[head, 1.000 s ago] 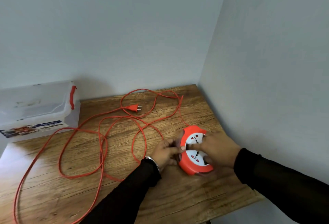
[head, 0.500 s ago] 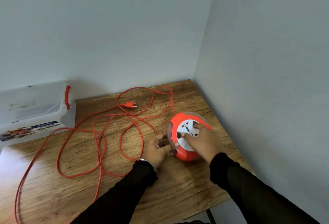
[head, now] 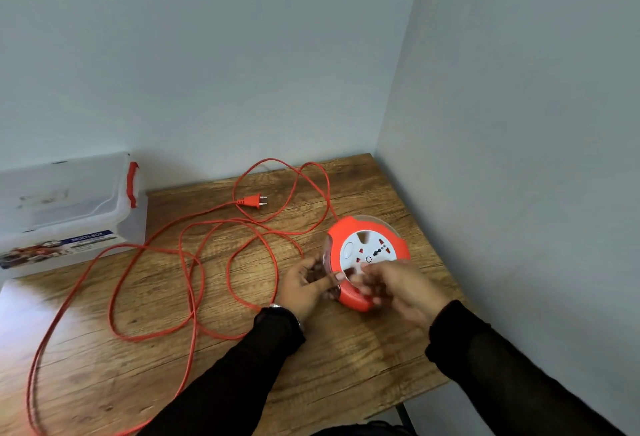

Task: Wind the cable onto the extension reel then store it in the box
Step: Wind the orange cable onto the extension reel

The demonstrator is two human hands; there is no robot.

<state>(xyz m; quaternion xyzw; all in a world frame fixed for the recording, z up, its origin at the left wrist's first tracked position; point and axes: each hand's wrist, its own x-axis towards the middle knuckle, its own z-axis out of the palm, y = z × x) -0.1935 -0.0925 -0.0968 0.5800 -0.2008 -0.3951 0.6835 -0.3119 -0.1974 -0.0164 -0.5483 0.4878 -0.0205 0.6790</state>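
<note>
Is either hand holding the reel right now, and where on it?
The left hand grips the reel at its near-left rim. The right hand is blurred over the front edge; its hold cannot be told.

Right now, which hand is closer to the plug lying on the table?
Left. The left hand is at the reel's left edge, on the side facing the plug. The right hand is over the reel's near side, farther from it.

The reel (head: 367,255) sits right on the table (head: 346,359), box (head: 69,207) far left, cable (head: 194,262) between.
</note>
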